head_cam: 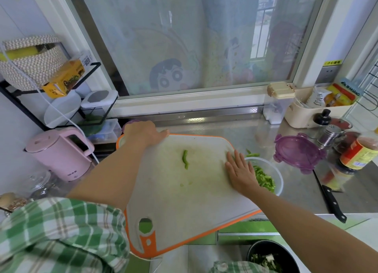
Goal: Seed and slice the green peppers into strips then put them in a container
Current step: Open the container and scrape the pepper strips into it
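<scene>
**Lone strip lies left of the sweeping hand, lengthwise across its path**

Pepper work looks nearly done: most of the cut peppers (264, 179) sit in the clear bowl (279, 178), which stands on the bench (235, 129) against the right edge of the cutting board (173, 207). One pepper strip (185, 159) is not yet in. It lies alone near the middle of the board, slightly curved, with its long axis running away from the person and back. That sets it roughly square to a left-to-right sweep toward the bowl. A couple of small green scraps (187, 183) lie nearer the person.

The right hand (241, 170) rests flat at the board's right edge, its fingers (237, 160) straight and together, holding nothing, with its outer side over the bowl's rim. The strip is well apart from it, to its left. The left hand (143, 133) grips the board's far left corner, thumb on top and the other fingers hidden beneath, apparently tipping that side up toward the bowl.

By position the left hand is slightly nearer the strip, but it is busy with the board. The free right hand would therefore have to reach back leftward past the strip and draw it broadside to the bowl. A few strips (252, 154) lie on the bench just beyond the bowl. The purple lid (296, 152) and a knife (333, 203) lie further right.
</scene>
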Motion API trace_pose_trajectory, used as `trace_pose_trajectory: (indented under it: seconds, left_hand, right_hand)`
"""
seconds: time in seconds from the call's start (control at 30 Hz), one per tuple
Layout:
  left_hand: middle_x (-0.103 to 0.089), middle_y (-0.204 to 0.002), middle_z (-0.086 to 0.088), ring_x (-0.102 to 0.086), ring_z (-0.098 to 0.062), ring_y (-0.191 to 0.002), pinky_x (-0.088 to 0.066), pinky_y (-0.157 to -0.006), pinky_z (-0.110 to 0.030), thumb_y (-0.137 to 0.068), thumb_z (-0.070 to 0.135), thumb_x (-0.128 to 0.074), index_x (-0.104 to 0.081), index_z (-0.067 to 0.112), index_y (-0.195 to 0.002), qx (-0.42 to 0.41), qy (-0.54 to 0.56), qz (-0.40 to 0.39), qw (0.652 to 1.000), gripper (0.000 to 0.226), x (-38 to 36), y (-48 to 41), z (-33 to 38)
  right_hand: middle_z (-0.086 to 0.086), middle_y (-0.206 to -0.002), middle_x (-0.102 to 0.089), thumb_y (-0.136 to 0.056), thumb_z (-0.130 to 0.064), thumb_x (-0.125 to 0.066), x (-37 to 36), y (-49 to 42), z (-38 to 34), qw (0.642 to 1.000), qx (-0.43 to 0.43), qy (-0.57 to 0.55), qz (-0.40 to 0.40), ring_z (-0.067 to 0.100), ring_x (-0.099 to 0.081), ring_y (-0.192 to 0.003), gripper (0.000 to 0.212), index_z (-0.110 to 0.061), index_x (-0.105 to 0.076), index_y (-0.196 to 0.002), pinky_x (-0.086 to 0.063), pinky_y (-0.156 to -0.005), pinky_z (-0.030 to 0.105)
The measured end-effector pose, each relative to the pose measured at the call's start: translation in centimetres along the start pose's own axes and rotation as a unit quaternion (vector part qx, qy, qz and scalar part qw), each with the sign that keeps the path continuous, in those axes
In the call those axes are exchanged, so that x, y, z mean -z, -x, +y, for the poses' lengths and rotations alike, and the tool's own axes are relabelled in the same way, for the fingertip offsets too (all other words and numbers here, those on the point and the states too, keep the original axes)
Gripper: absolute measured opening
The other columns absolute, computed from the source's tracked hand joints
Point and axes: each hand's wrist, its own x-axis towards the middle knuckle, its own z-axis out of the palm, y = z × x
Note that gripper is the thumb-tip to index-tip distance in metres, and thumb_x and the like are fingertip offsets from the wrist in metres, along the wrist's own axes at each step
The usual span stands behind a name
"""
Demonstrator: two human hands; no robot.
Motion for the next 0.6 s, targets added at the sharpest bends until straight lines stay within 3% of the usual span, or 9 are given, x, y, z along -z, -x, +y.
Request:
trace_pose_trajectory:
  seconds: [0.23,0.3,0.37,0.47,0.53,0.6]
  left_hand:
    - [-0.061,-0.126,-0.004,-0.055,-0.028,-0.118,-0.039,-0.095,-0.038,-0.09,0.072,-0.033,-0.057,0.015,-0.125,-0.004,-0.007,0.007,1.0,0.071,-0.1,0.3,-0.2]
    - [-0.061,-0.127,-0.005,-0.055,-0.028,-0.119,-0.04,-0.098,-0.038,-0.089,0.073,-0.034,-0.057,0.016,-0.125,0.003,-0.003,0.012,1.0,0.071,-0.2,0.2,-0.3]
    - [-0.061,-0.126,-0.005,-0.055,-0.028,-0.119,-0.039,-0.099,-0.038,-0.089,0.073,-0.035,-0.058,0.017,-0.125,0.006,0.003,0.019,1.0,0.07,-0.2,0.2,-0.5]
    - [-0.062,-0.126,-0.007,-0.055,-0.029,-0.119,-0.038,-0.097,-0.037,-0.09,0.071,-0.036,-0.06,0.017,-0.125,0.001,0.02,0.033,0.999,0.068,-0.2,0.3,-0.5]
    - [-0.062,-0.127,-0.007,-0.055,-0.029,-0.12,-0.038,-0.097,-0.037,-0.091,0.07,-0.036,-0.059,0.017,-0.126,0.003,0.022,0.035,0.999,0.068,-0.1,0.4,-0.4]
    - [-0.061,-0.128,-0.006,-0.055,-0.029,-0.12,-0.037,-0.097,-0.038,-0.091,0.07,-0.035,-0.058,0.016,-0.128,0.005,0.015,0.03,0.999,0.069,-0.1,0.4,-0.3]
  right_hand:
    - [0.005,-0.16,0.013,-0.101,-0.051,-0.011,-0.6,1.2,3.9,0.99,-0.143,0.0,-0.012,0.02,0.012,-0.148,0.068,-0.01,-0.002,-0.154,0.004,-0.12,0.043]
    - [0.006,-0.16,0.013,-0.101,-0.051,-0.014,-0.3,1.5,4.4,0.986,-0.168,-0.013,0.015,0.021,0.011,-0.148,0.067,-0.012,-0.001,-0.154,0.001,-0.12,0.043]
    - [0.001,-0.16,0.012,-0.1,-0.052,-0.015,-0.1,1.8,4.1,0.994,-0.096,-0.034,0.043,0.017,0.008,-0.148,0.064,-0.021,0.001,-0.154,0.0,-0.12,0.04]
    - [-0.014,-0.157,0.009,-0.082,-0.066,0.002,0.0,2.5,2.8,0.997,0.059,-0.035,0.026,0.006,0.006,-0.146,0.076,-0.032,0.002,-0.15,0.0,-0.118,0.033]
    - [-0.013,-0.157,0.008,-0.086,-0.065,0.001,-0.5,2.3,3.0,0.998,0.052,-0.017,0.03,0.006,0.006,-0.147,0.073,-0.033,-0.002,-0.151,0.001,-0.118,0.032]
    - [-0.004,-0.161,0.007,-0.1,-0.053,-0.011,-0.3,2.2,3.4,0.999,-0.029,-0.012,0.034,0.012,0.006,-0.148,0.06,-0.027,-0.009,-0.153,0.001,-0.119,0.036]
